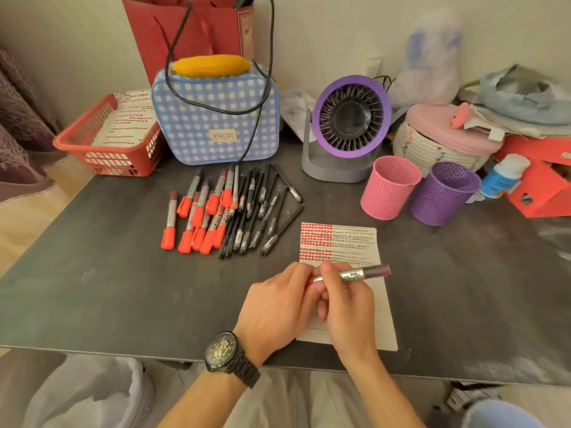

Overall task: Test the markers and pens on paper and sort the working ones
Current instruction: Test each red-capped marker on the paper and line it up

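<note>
Just above the paper (384,316), both hands work one marker (364,273).
The left hand (278,304) pinches its red cap end and the right hand (349,310) grips the barrel; a jerky pull could streak ink over the paper. The pink cup (389,193) and purple cup (445,193) look empty; the red basket (92,148) holds a marked sheet (123,125).

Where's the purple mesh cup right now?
Head view: the purple mesh cup stands upright on the table, right side, just right of the pink mesh cup and in front of the woven basket.
</note>
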